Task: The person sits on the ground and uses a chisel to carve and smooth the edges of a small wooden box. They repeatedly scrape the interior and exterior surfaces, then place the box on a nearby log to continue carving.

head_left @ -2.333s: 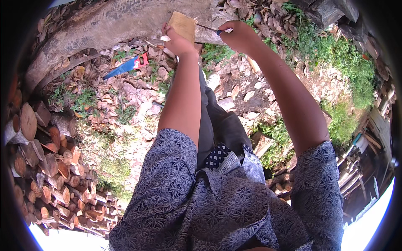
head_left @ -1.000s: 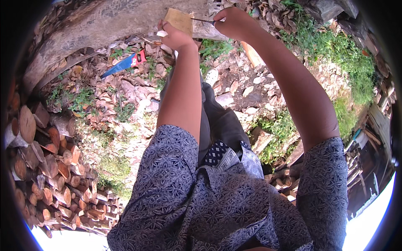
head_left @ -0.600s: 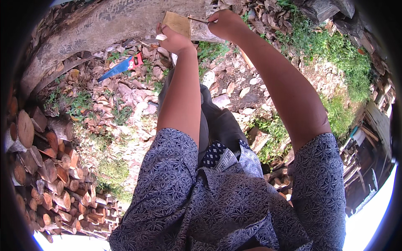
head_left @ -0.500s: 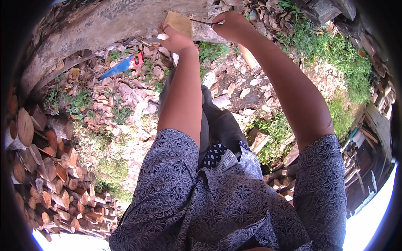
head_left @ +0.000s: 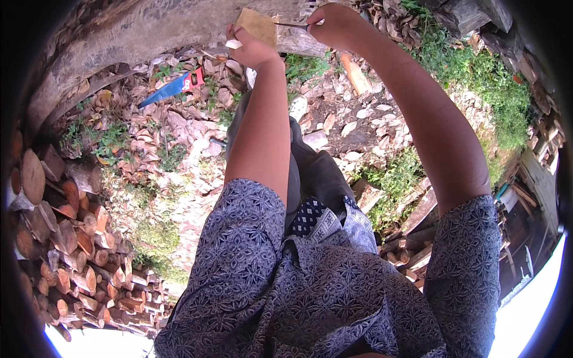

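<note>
Against the big log (head_left: 149,36) that runs across the top of the view, you have a small tan wooden block (head_left: 256,25) pinned in your left hand (head_left: 250,48). That hand is closed around the block's lower edge, fingers curled behind it and the thumb side toward you, so the flat face stands clear above the knuckles. Your right hand (head_left: 337,24) is closed too, wrapped round the handle of a thin dark tool (head_left: 292,25) whose tip touches the block's right edge; what kind of blade it carries is too small to tell.

The block looks light, dry and stiff, so it should not flex, but being that light it will likely skid or twist under a push unless the log backs it. Judging by its size, the safest hold is low and from behind, as you have it, with fingertips out of the tool's line. Thin corners could chip.

Below the log, to the left of your left forearm, a blue-bladed handsaw (head_left: 173,88) with a red handle lies on dry leaves. Further down from the log on the left, split firewood (head_left: 54,232) is stacked. Well to the right of the log grows green ground cover (head_left: 477,77).
</note>
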{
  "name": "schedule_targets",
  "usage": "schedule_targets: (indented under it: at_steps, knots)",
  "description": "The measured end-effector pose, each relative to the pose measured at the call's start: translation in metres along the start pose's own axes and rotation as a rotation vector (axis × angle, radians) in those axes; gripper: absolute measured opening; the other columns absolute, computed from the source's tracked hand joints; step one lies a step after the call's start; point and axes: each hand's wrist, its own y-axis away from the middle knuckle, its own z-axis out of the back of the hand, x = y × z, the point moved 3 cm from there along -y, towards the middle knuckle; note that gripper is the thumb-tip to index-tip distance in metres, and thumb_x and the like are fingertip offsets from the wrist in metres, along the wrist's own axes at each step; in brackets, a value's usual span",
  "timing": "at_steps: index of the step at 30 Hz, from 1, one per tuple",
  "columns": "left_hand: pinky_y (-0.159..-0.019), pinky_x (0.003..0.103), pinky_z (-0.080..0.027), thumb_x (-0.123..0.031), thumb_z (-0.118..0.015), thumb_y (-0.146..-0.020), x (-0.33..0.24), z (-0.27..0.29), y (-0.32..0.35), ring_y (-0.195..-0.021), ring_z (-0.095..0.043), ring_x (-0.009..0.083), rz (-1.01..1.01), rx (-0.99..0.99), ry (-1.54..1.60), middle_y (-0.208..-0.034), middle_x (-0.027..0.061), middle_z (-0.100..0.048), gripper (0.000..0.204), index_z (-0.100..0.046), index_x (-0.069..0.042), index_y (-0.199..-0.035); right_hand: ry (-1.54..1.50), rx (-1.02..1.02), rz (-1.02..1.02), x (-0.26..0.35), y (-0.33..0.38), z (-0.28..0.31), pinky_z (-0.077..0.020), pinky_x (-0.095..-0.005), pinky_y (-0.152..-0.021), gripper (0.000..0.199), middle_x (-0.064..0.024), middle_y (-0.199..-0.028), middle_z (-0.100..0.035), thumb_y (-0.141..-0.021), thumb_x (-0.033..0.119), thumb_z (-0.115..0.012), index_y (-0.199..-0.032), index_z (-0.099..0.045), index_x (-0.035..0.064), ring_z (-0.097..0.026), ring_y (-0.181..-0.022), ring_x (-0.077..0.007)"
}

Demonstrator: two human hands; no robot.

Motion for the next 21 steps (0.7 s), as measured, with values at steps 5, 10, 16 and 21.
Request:
schedule_targets:
  at_steps: [5, 10, 16, 21]
  knots:
    - [-0.091, 0.042, -0.05, -0.031, -0.052, -0.097, -0.003, -0.002, 0.003, -0.107, -0.062, 0.0281, 0.011, 0.034, 0.028, -0.124, 0.016, -0.063, 0.046, -0.056, -0.004, -0.133, -0.035, -0.003, -0.02, 0.001, 0.004, 0.005, -0.0558, -0.0412, -0.092, 0.029, -0.0178, -0.11, -0.073, -0.088, 0.02, -0.058, -0.109, -0.077, 0.0135, -0.07, -0.104, -0.0343]
    - [-0.091, 0.043, -0.05, -0.031, -0.052, -0.096, -0.019, -0.006, 0.019, -0.107, -0.062, 0.0292, -0.008, 0.015, -0.005, -0.124, 0.0154, -0.063, 0.046, -0.056, -0.005, -0.133, -0.12, -0.06, -0.046, -0.004, 0.007, -0.001, -0.0573, -0.0402, -0.087, 0.032, -0.0162, -0.1, -0.075, -0.086, 0.026, -0.064, -0.113, -0.075, 0.0114, -0.073, -0.093, -0.0304]
    - [-0.09, 0.044, -0.053, -0.046, -0.058, -0.088, -0.006, 0.0, 0.009, -0.104, -0.066, 0.0322, 0.005, -0.087, -0.039, -0.121, 0.0209, -0.064, 0.063, -0.057, 0.006, -0.126, -0.115, -0.034, -0.202, 0.022, 0.017, -0.003, -0.0558, -0.0405, -0.095, 0.04, -0.0136, -0.114, -0.073, -0.084, 0.022, -0.062, -0.122, -0.071, 0.0134, -0.07, -0.105, -0.0311]
    - [-0.089, 0.046, -0.054, -0.051, -0.059, -0.086, -0.02, -0.005, 0.018, -0.103, -0.067, 0.0335, 0.033, -0.087, -0.118, -0.118, 0.022, -0.066, 0.071, -0.058, 0.01, -0.123, -0.172, -0.117, -0.235, 0.026, 0.014, -0.023, -0.0574, -0.0427, -0.092, 0.039, -0.0211, -0.113, -0.072, -0.077, 0.015, -0.064, -0.113, -0.071, 0.0025, -0.07, -0.107, -0.0352]
